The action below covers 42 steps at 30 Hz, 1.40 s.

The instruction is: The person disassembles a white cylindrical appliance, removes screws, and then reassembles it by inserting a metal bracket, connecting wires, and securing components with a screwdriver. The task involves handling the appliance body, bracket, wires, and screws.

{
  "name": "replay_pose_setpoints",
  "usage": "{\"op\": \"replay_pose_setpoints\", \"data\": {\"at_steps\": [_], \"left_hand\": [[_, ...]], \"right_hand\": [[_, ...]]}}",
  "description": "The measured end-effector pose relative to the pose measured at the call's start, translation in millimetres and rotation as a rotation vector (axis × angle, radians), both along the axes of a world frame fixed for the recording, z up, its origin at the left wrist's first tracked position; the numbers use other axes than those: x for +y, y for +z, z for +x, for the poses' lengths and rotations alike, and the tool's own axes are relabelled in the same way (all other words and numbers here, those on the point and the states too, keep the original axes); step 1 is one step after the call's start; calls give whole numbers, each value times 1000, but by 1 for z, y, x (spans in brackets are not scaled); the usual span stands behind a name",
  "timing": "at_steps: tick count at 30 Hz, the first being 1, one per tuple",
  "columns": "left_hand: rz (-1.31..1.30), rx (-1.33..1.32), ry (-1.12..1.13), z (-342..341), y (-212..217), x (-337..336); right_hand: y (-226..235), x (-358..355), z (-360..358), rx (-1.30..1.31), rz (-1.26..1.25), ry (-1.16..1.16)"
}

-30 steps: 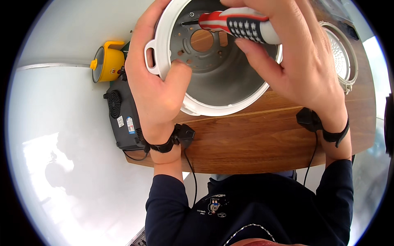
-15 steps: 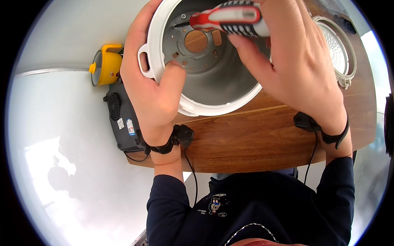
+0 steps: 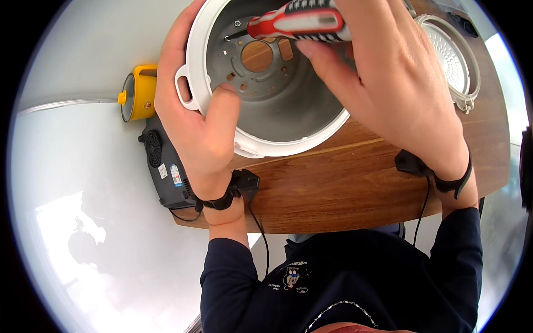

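A rice cooker housing (image 3: 288,147), white-rimmed with a bare grey metal inside, is tilted so that I look down into it. My left hand (image 3: 197,122) grips its left side, thumb over the rim beside the white side loop. In my right hand (image 3: 388,77) is a screwdriver (image 3: 300,23) with a red, white and black handle. Its dark shaft points left, the tip at a small screw (image 3: 227,38) in the perforated metal bottom (image 3: 258,77). Part of the handle's end is hidden by my fingers.
A pale round lid part (image 3: 472,83) lies on the wooden table (image 3: 333,194) at the right. To the left are a black appliance (image 3: 169,172) with a vent and cord, and a yellow pot (image 3: 145,91). Cables hang from both wrist straps.
The housing, my left hand and the screwdriver have shifted slightly left and up. The screwdriver tip stays at the same screw.
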<state>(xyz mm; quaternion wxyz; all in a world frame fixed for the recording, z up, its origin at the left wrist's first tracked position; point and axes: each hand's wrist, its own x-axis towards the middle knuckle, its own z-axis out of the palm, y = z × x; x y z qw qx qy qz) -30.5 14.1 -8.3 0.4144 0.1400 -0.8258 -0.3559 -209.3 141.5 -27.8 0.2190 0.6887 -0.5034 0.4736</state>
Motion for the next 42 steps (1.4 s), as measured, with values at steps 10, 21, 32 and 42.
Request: {"op": "replay_pose_setpoints", "data": {"at_steps": [10,21,32,42], "left_hand": [[14,13,41,-6,0,9],[23,36,82,-4,-2,13],[36,37,89,-7,-1,19],[40,58,83,-9,-2,22]], "right_hand": [[3,4,-2,-9,34,-6],[1,5,-1,-25,68,4],[0,10,0,-32,111,9],[-1,10,0,-34,148,15]]}}
